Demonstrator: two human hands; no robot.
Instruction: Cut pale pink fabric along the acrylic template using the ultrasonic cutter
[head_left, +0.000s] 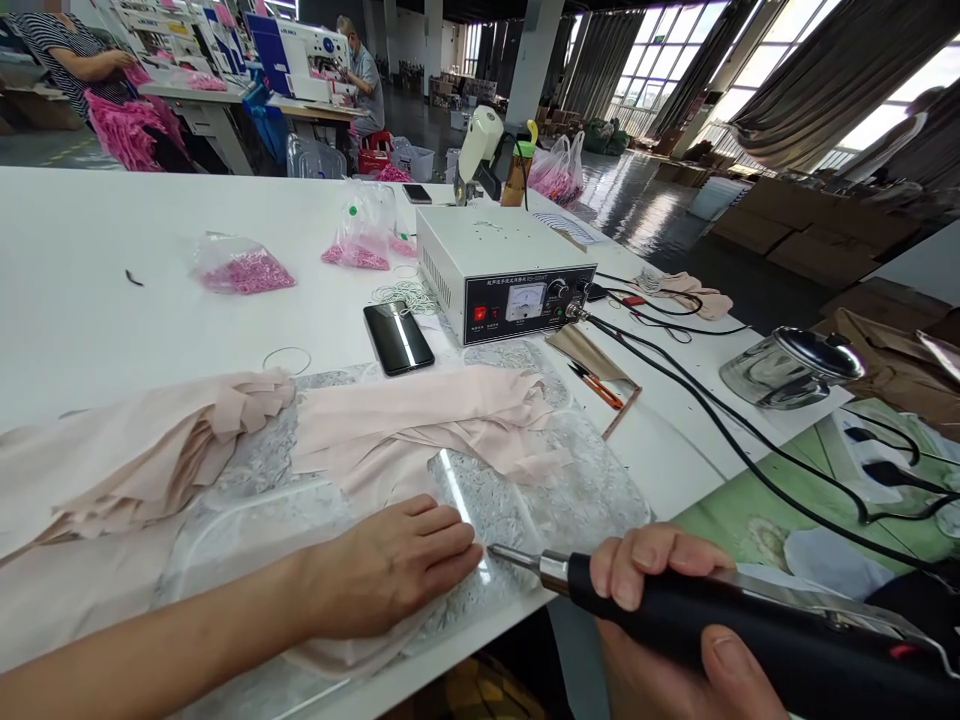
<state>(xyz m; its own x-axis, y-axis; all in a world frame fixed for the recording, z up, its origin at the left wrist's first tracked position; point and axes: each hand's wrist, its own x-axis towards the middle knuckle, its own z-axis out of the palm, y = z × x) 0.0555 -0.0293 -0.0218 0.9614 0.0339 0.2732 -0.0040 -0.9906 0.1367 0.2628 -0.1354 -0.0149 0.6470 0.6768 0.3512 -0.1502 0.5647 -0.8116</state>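
My right hand (660, 610) is wrapped round a black handheld ultrasonic tool (757, 625) with a metal lever along its side. Its thin metal tip points left and ends just beside the fingertips of my left hand (405, 560). That left hand rests palm down on a clear plastic sheet (487, 500), fingers bent and together; its thumb and whatever lies under it are hidden. Pale pink cloth (420, 410) spreads beyond my fingers over a marbled clear mat (592, 480). More layered pale pink cloth (150, 440) lies to the left, partly under my forearm.
A white ultrasonic control box (495, 250) stands ahead, black cables (697, 390) running right. Nearby are a phone (398, 338), orange snips (596, 386), bags of pink pieces (247, 270) and a glass jug (780, 368). Two people work at sewing machines (304, 55) behind.
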